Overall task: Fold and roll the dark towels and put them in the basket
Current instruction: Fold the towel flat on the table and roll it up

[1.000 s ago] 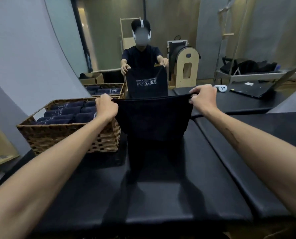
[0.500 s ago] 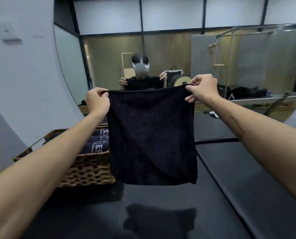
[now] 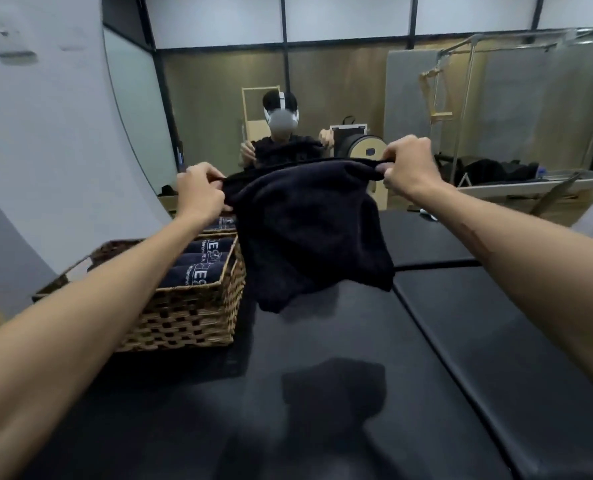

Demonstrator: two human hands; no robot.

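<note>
Since half a second ago the dark towel (image 3: 309, 233) has billowed up from hanging flat, both hands (left hand (image 3: 200, 192), right hand (image 3: 407, 166)) pinching its top corners above the padded surface (image 3: 340, 341) beside the wicker basket (image 3: 184, 313), so it's probably mid-shake and next needs laying flat to fold.

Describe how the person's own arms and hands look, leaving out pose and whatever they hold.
Both forearms are bare right up to the frame edge: no sleeves in view. The left hand and right hand wear no gloves, and no rings, watch or bracelet show on them or the wrists. The right forearm carries a thin darker streak along its upper side. Nails are too blurred to judge.
</note>
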